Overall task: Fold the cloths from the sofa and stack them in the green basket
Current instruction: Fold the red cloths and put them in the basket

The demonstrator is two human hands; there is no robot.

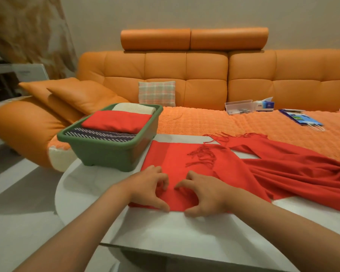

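The red cloth [185,160] lies on the white worktop [165,228], with 1 end on the sofa [204,75]. The left hand [147,189] and right hand [206,195] each pinch its near edge in a curled grip. The green basket [106,154] beside it holds 3 folded cloths [116,120].

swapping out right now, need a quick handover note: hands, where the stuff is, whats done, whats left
Left hand: pinches the near edge of the red fringed scarf.
Right hand: pinches the same edge, beside the left.
The scarf lies on the white table, its right part bunched, with one fringed end reaching onto the sofa seat.
The green basket stands at the table's left. It holds a striped cloth, a folded red cloth on top of it and a cream cloth behind.
Done: three cloths in the basket.
Left: finish folding the scarf and stack it in the basket.
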